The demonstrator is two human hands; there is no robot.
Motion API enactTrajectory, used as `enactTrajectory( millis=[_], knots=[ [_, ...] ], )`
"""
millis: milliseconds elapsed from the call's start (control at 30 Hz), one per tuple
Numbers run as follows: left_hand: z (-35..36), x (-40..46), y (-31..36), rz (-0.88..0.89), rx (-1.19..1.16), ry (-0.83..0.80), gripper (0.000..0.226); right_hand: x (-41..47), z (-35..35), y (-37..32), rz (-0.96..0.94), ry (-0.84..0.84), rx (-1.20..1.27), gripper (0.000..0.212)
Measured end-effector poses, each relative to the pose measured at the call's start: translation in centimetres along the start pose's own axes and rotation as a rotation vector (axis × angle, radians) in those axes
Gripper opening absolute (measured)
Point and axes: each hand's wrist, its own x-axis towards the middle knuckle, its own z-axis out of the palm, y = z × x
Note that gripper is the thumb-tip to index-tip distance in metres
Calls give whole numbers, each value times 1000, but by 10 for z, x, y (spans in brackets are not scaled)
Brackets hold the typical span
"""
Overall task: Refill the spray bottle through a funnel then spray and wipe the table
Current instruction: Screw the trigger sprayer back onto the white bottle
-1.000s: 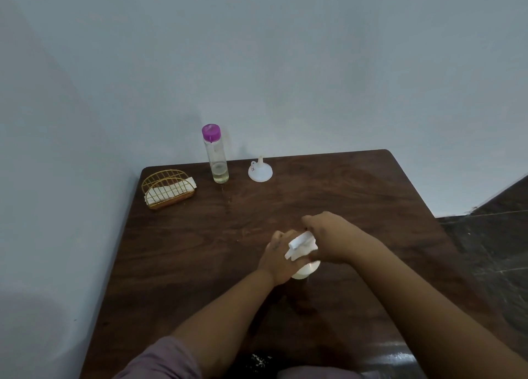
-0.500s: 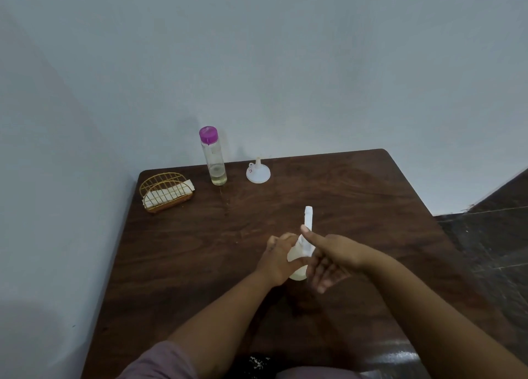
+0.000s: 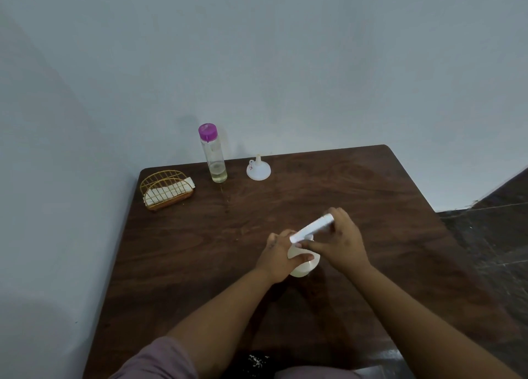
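Observation:
A white spray bottle (image 3: 303,266) stands in the middle of the dark wooden table (image 3: 200,250). My left hand (image 3: 278,254) grips its body from the left. My right hand (image 3: 341,241) holds the white spray head (image 3: 311,226), which points up and to the right. A white funnel (image 3: 258,169) lies upside down near the far edge. Beside it stands a clear refill bottle (image 3: 213,153) with a purple cap and a little yellowish liquid at the bottom.
A gold wire holder (image 3: 165,189) with white napkins sits at the far left corner. A pale wall runs behind and to the left of the table. Dark floor (image 3: 491,236) lies past the right edge.
My right hand came back onto the spray head after letting go of it. The head swung from upright to a slant toward the right. My left hand stayed on the bottle.

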Motion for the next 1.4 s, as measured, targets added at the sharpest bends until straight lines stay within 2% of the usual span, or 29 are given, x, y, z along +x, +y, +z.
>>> enactTrajectory(
  millis=[100,200,267,333,367,433,467,533,567,600,667,733,800,867,900,967,1000,1067,1100,1200,1233,1300,1400],
  knots=[
    [1,-3,2,24,25,9,46,-26,20,-6,148,14,-27,35],
    [0,-6,7,20,3,-10,49,-64,51,-21,109,3,-8,22],
    [-1,-4,8,9,1,-24,60,-83,61,-27,51,-92,-53,30],
    [0,-1,2,32,37,-29,58,-83,51,-23,50,-205,-11,37],
    [1,0,-2,49,60,-29,55,-78,42,-18,36,-192,8,34],
    [3,0,-4,54,66,-29,50,-61,21,-5,75,-65,46,32],
    [4,1,-4,51,59,-20,50,-50,11,-2,123,-47,106,42],
    [2,2,-4,59,64,-17,52,-28,1,3,177,-204,235,73],
    [0,3,-4,60,72,-28,53,-20,3,4,158,-308,247,79],
    [-1,3,-4,49,60,-40,54,-15,6,4,148,-362,266,75],
    [-1,1,-4,-13,-33,-46,58,-13,17,1,221,-261,346,56],
    [5,-2,-5,-17,-95,-24,62,-16,32,-9,349,-35,487,39],
    [14,-4,-5,45,-52,-24,52,-17,51,-19,504,154,585,45],
    [16,-4,-5,75,-61,-8,40,-15,64,-22,578,234,559,49],
    [14,-4,-5,85,-60,-4,37,-15,66,-21,568,225,527,46],
    [9,-4,-7,104,-23,-40,40,-20,63,-11,411,136,454,33],
    [7,-2,-9,106,-11,-67,46,-23,58,-2,279,42,405,42],
    [4,1,-11,96,-8,-107,58,-25,41,19,-22,-187,262,80],
    [1,2,-9,85,-9,-122,60,-22,30,24,-112,-272,232,79],
    [-5,6,-9,86,-9,-164,61,-3,7,29,-207,-411,211,19],
    [-5,5,-8,88,-13,-160,60,1,4,28,-226,-421,153,10],
    [-4,4,-7,91,-21,-124,59,-1,6,26,-210,-372,158,10],
    [4,0,-7,92,-35,-42,52,-25,23,14,23,-67,256,20]
  ],
)
